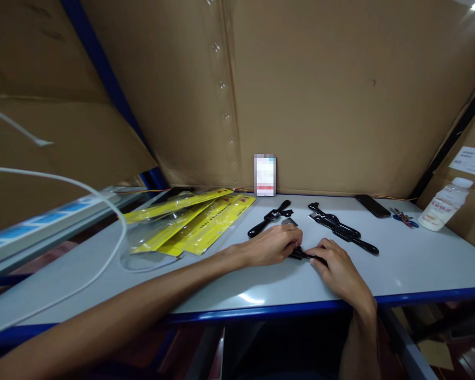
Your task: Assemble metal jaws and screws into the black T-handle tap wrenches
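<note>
Low over the front of the table, a black spokeshave (297, 253) is between my two hands. My right hand (336, 265) is closed around its right handle, thumb and fingers pressed together. My left hand (275, 245) is closed over its middle, and the fingers hide most of the tool's body. A flat grey blade-like piece (288, 221) shows just beyond the left knuckles; whether it is attached or loose I cannot tell. Behind my left hand lies another black spokeshave (269, 218). More black spokeshaves (342, 229), lying close together, rest beyond my right hand.
Yellow cards in clear plastic packaging (198, 224) are piled on the left. A white cable (121, 232) loops there beside a power strip (59, 221). A lit phone (265, 175) leans on the cardboard wall. A dark phone (372, 206), keys (404, 217) and a bottle (445, 205) stand right.
</note>
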Demonstrator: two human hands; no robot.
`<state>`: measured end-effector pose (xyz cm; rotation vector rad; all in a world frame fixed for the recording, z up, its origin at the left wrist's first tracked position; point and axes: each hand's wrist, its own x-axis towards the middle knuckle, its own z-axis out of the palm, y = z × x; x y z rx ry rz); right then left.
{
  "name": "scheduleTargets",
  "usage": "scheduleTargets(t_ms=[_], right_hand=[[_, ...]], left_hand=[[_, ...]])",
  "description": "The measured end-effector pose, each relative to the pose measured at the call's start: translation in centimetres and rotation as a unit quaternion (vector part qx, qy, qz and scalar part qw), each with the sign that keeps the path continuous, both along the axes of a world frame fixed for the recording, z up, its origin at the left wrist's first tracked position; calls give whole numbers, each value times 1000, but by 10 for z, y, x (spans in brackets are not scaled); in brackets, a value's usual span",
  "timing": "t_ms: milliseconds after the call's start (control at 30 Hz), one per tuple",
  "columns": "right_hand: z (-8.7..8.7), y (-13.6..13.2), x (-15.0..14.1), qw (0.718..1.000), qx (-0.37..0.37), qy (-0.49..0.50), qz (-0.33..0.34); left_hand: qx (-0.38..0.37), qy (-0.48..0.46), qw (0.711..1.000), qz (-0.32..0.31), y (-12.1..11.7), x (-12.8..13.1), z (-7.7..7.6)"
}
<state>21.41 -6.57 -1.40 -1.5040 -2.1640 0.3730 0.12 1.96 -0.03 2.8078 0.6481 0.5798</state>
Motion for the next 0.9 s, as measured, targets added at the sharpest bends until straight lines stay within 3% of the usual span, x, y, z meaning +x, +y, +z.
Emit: scheduleTargets(t_ms=[333, 500, 667, 900], right_hand=[[-1, 1, 0, 1000, -4, -1, 0], [-3, 2, 2, 1000, -1, 1, 6], [-2, 2, 2, 1000, 0, 2, 6], [-1, 1, 1, 1000, -6, -2, 6]], left_hand=[[33, -15, 999, -15, 4, -1, -3], [13, -12, 999, -43, -2, 1, 1], [-15, -28, 999, -26, -1, -1, 2], [-65, -56, 993, -75, 2, -3, 3]])
